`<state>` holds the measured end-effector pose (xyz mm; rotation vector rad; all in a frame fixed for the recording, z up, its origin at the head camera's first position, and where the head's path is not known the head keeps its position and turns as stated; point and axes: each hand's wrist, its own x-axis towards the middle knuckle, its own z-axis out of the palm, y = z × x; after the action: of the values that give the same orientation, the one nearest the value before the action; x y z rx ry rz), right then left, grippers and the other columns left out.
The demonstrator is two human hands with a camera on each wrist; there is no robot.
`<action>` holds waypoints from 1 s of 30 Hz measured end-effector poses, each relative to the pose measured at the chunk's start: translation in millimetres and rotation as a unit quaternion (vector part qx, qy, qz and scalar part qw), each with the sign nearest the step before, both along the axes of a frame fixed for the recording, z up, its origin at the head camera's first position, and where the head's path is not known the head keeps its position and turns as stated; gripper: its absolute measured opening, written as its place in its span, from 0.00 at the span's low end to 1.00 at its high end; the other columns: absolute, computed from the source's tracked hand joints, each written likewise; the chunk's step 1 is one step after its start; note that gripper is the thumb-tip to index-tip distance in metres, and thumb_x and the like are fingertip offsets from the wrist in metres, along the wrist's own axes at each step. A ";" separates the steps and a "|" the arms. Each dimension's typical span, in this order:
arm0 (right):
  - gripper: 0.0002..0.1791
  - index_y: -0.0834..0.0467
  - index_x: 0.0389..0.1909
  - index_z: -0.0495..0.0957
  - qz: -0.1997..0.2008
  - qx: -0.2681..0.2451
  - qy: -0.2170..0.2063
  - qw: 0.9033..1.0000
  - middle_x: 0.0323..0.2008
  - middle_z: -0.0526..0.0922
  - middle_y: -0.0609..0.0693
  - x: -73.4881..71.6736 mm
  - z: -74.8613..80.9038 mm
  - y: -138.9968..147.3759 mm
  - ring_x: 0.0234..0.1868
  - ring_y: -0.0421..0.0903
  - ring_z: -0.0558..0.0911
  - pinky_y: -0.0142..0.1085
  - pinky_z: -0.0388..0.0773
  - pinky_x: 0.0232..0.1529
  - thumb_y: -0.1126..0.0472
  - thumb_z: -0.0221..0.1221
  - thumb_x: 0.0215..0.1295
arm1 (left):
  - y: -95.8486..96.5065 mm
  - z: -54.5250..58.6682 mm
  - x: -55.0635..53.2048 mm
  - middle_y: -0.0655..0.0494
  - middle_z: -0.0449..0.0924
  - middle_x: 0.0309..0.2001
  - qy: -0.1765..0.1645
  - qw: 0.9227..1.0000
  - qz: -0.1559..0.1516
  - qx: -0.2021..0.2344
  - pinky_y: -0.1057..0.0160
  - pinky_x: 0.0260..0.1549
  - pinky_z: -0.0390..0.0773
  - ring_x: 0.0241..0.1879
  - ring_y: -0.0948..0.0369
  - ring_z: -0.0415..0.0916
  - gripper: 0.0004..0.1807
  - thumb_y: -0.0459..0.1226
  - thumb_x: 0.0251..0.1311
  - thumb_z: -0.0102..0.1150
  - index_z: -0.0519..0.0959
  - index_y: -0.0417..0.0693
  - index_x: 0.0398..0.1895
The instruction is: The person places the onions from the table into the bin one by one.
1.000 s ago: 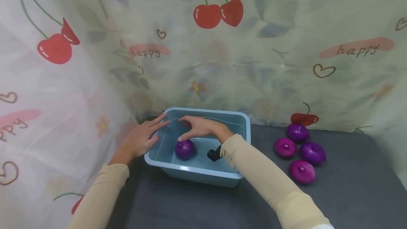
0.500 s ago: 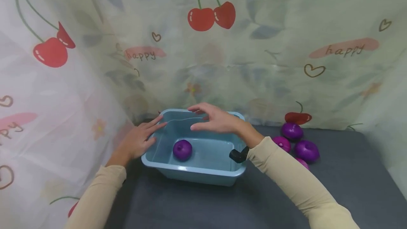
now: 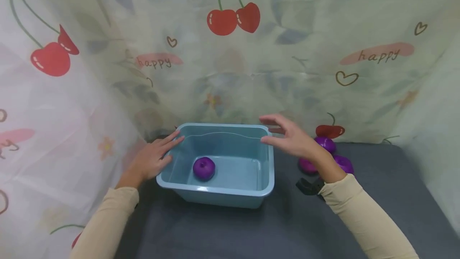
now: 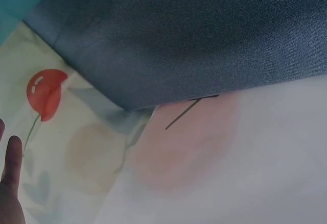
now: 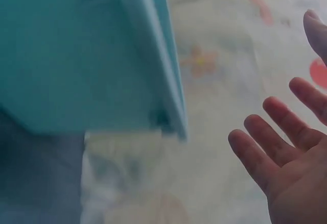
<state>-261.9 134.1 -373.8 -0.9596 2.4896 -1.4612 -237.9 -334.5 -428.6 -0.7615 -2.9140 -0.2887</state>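
Observation:
A light blue plastic basin (image 3: 215, 190) stands on the dark grey table, with one purple onion (image 3: 204, 168) lying in its left half. My left hand (image 3: 149, 161) rests at the basin's left rim, its fingers straight across the edge. Over the far right corner of the rim hovers my right hand (image 3: 296, 139), fingers spread and holding nothing. The right wrist view shows that hand's palm (image 5: 296, 178) bare beside the basin's outer wall (image 5: 76, 71). Only fingers (image 4: 13, 165) of the left hand enter the left wrist view.
Right of the basin sit more purple onions (image 3: 325, 144), partly covered by the right forearm. A black device (image 3: 310, 187) is strapped to the right wrist. Cherry-printed curtains (image 3: 230, 79) rise behind and at the left of the table (image 3: 201, 231).
My right hand has risen from above the onion in the basin and moved right to the far right rim, empty. The left hand stays at the left rim. The view has shifted slightly right.

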 end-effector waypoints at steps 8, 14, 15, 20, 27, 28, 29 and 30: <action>0.33 0.52 0.74 0.65 -0.106 0.021 0.008 0.994 0.72 0.70 0.55 12.3 -31.6 75.5 0.70 0.57 0.74 0.47 0.75 0.67 0.52 0.63 0.71 | 3.2 -2.2 -3.4 0.58 0.53 0.82 0.000 1.000 0.000 -0.002 0.39 0.53 0.77 0.72 0.41 0.67 0.33 0.43 0.72 0.45 0.59 0.64 0.80; 0.34 0.54 0.74 0.64 -0.146 0.049 -0.019 0.988 0.72 0.69 0.58 26.2 -55.0 119.6 0.68 0.63 0.74 0.17 0.72 0.55 0.52 0.62 0.72 | 2.4 -4.8 -1.6 0.57 0.53 0.83 -0.004 1.000 -0.003 0.006 0.37 0.55 0.75 0.72 0.40 0.67 0.33 0.42 0.72 0.45 0.59 0.62 0.80; 0.34 0.54 0.74 0.64 -0.148 0.054 -0.024 0.987 0.72 0.69 0.58 28.4 -58.8 124.9 0.69 0.64 0.74 0.17 0.73 0.55 0.51 0.62 0.71 | 2.4 -4.5 -1.1 0.57 0.53 0.83 -0.004 1.000 -0.003 0.009 0.36 0.56 0.74 0.72 0.40 0.67 0.33 0.42 0.72 0.45 0.59 0.62 0.80; 0.38 0.54 0.72 0.66 -0.159 0.099 -0.046 0.981 0.70 0.73 0.59 40.7 -81.4 149.8 0.67 0.64 0.77 0.37 0.81 0.59 0.48 0.67 0.65 | 4.0 -4.2 -1.9 0.57 0.53 0.82 -0.002 1.000 -0.002 0.009 0.36 0.56 0.75 0.72 0.40 0.67 0.33 0.42 0.72 0.46 0.60 0.62 0.80; 0.38 0.56 0.70 0.69 -0.157 0.110 -0.060 0.980 0.62 0.81 0.59 57.7 -109.3 168.9 0.58 0.32 0.81 0.26 0.79 0.52 0.50 0.70 0.62 | 5.4 -2.5 -2.1 0.55 0.52 0.83 -0.012 1.000 -0.010 0.014 0.35 0.55 0.74 0.72 0.39 0.67 0.32 0.41 0.73 0.44 0.60 0.60 0.80; 0.38 0.57 0.70 0.70 -0.152 0.107 -0.056 0.981 0.61 0.82 0.59 58.9 -112.4 169.0 0.57 0.29 0.80 0.26 0.78 0.53 0.50 0.71 0.62 | 5.1 -1.9 -1.6 0.55 0.52 0.83 -0.013 1.000 -0.009 0.016 0.35 0.56 0.73 0.72 0.38 0.67 0.32 0.40 0.73 0.44 0.60 0.59 0.80; 0.38 0.57 0.69 0.70 -0.150 0.105 -0.054 0.982 0.61 0.82 0.58 60.1 -115.4 168.5 0.56 0.28 0.79 0.24 0.78 0.54 0.50 0.71 0.61 | 4.9 -1.1 -1.3 0.55 0.52 0.83 -0.013 1.000 -0.009 0.017 0.35 0.56 0.73 0.72 0.38 0.67 0.32 0.40 0.73 0.45 0.61 0.59 0.80; 0.38 0.57 0.69 0.70 -0.146 0.106 -0.052 0.982 0.60 0.83 0.57 61.1 -118.5 168.0 0.57 0.30 0.79 0.24 0.77 0.54 0.50 0.71 0.61 | 4.9 -0.4 -1.3 0.55 0.52 0.83 -0.012 1.000 -0.008 0.018 0.35 0.56 0.73 0.71 0.38 0.67 0.32 0.40 0.72 0.45 0.61 0.59 0.79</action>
<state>-200.9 302.1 -492.3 -0.4854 2.7246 -1.2404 -239.2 -329.6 -429.0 -0.7821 -2.9175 -0.3544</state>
